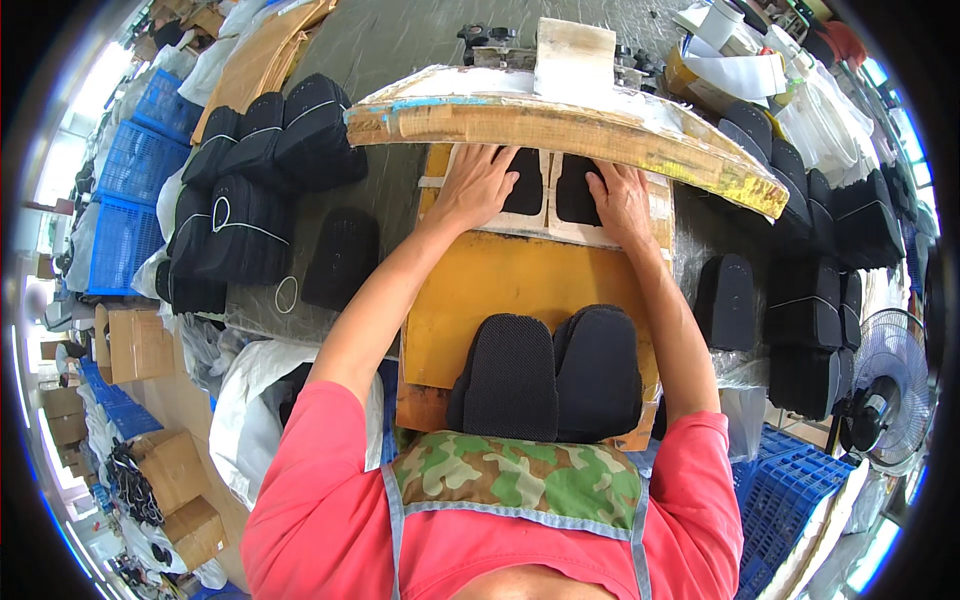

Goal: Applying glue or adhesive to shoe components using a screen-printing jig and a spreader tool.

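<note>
My left hand [472, 188] lies with fingers stretched out at the outer edge of a black rounded pad [525, 187]. Across from it, my right hand [625, 205] rests the same way beside a second black pad [576, 197], its fingertips partly hidden under a wooden frame [550, 127]. Both pads sit flat in the cut-outs of a pale board [585, 236]. The tilted frame hangs above the far end of that board. Nearer my body, two piles of black pads, a left pile [505, 375] and a right pile [600, 370], stand on a yellow-orange board [515, 275].
Tied bundles of black pads [245, 230] stand at the left, with more bundles [805, 305] at the right. Single pads lie on the dark table [400, 50]. Blue crates [125, 245] are at far left. A fan [880, 400] stands at the right.
</note>
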The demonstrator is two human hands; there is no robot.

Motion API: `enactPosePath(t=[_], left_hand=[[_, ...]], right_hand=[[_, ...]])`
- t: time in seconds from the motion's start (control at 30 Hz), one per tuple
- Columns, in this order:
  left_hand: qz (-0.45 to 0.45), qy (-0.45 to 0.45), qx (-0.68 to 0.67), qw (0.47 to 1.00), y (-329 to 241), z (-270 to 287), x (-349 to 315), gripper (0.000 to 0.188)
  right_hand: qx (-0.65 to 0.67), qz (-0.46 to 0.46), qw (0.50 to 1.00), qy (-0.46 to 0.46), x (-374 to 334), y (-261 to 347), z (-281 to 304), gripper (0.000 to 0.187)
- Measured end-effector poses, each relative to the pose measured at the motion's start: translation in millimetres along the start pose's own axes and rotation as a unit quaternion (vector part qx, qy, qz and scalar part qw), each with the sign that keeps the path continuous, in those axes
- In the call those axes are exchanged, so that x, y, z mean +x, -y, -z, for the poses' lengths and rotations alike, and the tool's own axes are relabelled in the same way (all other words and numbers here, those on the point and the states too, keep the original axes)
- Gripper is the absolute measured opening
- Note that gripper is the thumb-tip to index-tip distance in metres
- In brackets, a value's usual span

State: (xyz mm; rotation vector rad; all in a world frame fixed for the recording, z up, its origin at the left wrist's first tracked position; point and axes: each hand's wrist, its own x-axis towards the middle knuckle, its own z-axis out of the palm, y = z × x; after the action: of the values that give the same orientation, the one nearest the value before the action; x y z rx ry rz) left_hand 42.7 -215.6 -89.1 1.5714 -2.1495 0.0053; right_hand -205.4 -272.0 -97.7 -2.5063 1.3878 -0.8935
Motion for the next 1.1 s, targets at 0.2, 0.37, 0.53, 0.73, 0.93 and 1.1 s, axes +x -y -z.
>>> enactPosePath(t=[0.2, 0.37, 0.53, 0.73, 0.93, 1.1], left_hand=[[-0.006, -0.007, -0.027, 1.000, 3, 2, -1, 0.047], [0.234, -0.134, -0.378, 0.885, 4, 27, -5, 0.032], [0.158, -0.353, -0.457, 0.801, 23, 114, -24, 0.041], [0.079, -0.172, -0.469, 0.863, 2, 146, -35, 0.065], [0.144, -0.124, -0.431, 0.882, -3, 93, -103, 0.044], [0.184, -0.102, -0.374, 0.903, -1, 53, -116, 0.014]], right_hand=[[-0.004, 0.021, 1.000, -0.022, -2, 0, 1, 0.036], [0.024, -0.039, 0.999, -0.001, -4, -25, 36, 0.031], [0.098, -0.109, 0.988, -0.051, -14, -40, 113, 0.023], [0.014, -0.172, 0.978, -0.119, -11, -67, 192, 0.025], [0.195, -0.090, 0.970, -0.110, 34, -45, 169, 0.024], [-0.033, 0.096, 0.994, -0.030, 106, -8, 84, 0.052]])
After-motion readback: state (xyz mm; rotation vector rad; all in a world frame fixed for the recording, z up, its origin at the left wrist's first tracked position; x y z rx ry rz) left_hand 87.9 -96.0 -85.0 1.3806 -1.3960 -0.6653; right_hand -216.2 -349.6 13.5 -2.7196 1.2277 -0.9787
